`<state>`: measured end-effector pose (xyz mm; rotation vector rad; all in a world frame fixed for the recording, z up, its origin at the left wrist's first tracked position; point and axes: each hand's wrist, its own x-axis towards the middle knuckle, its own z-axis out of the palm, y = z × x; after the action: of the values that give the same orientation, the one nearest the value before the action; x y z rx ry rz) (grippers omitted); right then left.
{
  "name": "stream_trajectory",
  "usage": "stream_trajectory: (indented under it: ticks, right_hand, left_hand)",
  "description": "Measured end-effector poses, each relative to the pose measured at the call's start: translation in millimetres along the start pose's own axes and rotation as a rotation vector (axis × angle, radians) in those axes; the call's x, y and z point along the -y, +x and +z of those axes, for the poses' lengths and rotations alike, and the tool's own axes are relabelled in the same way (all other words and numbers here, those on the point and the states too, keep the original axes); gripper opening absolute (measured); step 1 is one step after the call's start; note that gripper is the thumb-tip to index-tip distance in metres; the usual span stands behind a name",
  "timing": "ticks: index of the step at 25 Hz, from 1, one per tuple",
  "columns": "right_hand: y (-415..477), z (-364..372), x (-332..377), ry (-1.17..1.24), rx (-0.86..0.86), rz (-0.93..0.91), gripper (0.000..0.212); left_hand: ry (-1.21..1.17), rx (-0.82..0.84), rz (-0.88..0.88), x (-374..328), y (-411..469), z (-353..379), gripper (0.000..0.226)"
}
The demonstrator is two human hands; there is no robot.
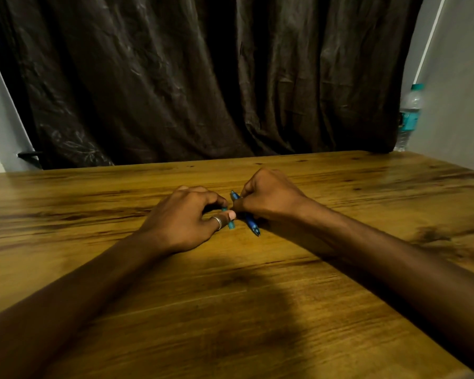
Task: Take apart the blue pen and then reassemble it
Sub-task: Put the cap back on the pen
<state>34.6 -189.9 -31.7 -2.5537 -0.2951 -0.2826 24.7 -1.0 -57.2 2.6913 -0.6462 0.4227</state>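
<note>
The blue pen [249, 220] is pinched in the right hand [268, 198] and a teal piece [231, 225] in the left hand [184, 217], both steadied on the table [230, 310], seemingly for separating or joining

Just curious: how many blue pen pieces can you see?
2: a short teal piece at the left hand, and a longer blue pen body in the right hand. Others may be hidden.

Two bare forearms rest on a wooden counter [257, 296]. The left hand [185, 217], with a ring [217, 221] on its thumb, pinches a short teal pen piece [231, 225]. The right hand [271, 196] closes around the blue pen body [249, 218], whose pointed tip faces the viewer. Behind hangs a dark curtain [203, 77]; a water bottle [408, 116] stands at far right.
</note>
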Motion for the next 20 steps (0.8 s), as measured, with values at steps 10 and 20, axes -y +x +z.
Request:
stream_trajectory:
  ticks: [10, 20]
  right_hand:
    - [-2.2, 1.9, 2.7, -0.012, 0.013, -0.019, 0.021]
    - [-1.7, 2.2, 4.0, -0.061, -0.006, 0.002, 0.033]
  left_hand:
    - [0.023, -0.021, 0.001, -4.2, -1.1, 0.1, 0.047]
    - [-0.025, 0.003, -0.005, 1.8, -0.2, 3.6, 0.06]
